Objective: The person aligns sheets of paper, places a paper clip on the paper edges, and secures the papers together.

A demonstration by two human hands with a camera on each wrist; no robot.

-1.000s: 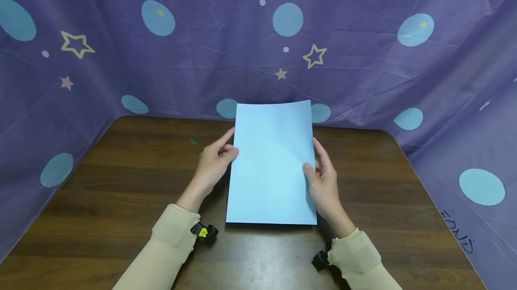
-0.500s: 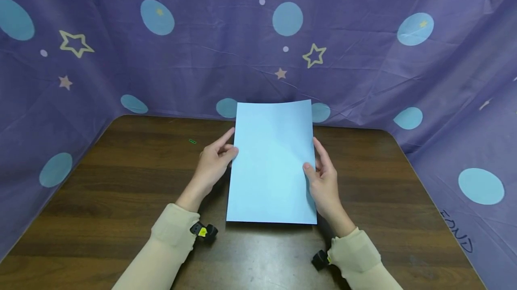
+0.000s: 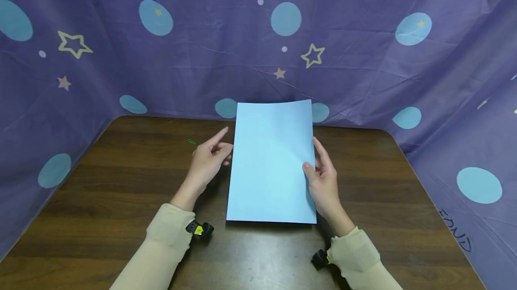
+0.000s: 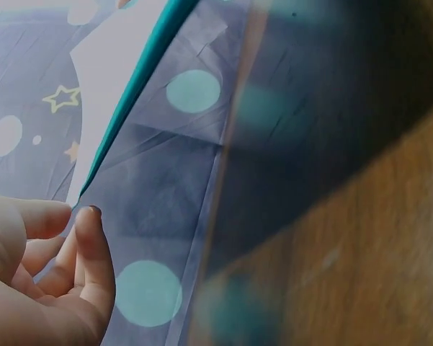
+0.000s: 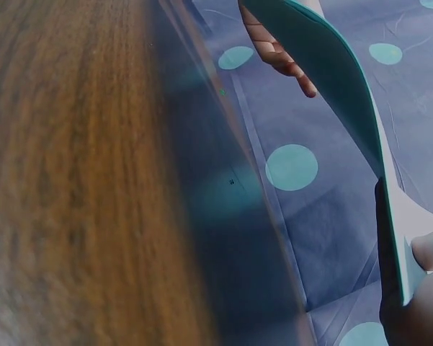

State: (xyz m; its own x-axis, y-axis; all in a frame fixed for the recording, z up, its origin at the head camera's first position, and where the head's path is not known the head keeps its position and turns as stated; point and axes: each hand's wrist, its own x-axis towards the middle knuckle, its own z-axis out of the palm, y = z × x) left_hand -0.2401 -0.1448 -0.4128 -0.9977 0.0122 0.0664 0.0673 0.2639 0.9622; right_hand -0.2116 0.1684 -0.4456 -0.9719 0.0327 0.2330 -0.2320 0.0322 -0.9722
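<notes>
A light blue sheet of paper (image 3: 270, 160) is held up over the table, tall side upright, its far edge slightly bowed. Its underside (image 4: 133, 101) looks teal in the left wrist view. My right hand (image 3: 323, 184) grips the right edge, thumb on the front face and the other fingers behind. At the opposite side, my left hand (image 3: 206, 160) pinches only the very edge with thumb and fingertips. The left index finger points forward, apart from the paper. In the left wrist view the thumb and a fingertip (image 4: 90, 216) meet at that edge.
A small green paper clip (image 3: 191, 141) lies on the brown wooden table (image 3: 121, 191), left of the paper. Behind and to both sides hangs a purple cloth (image 3: 226, 65) with stars and blue dots.
My left hand has shifted slightly left; its thumb has slid off the front face to the edge and its index finger has left the paper. The right hand and paper have stayed put.
</notes>
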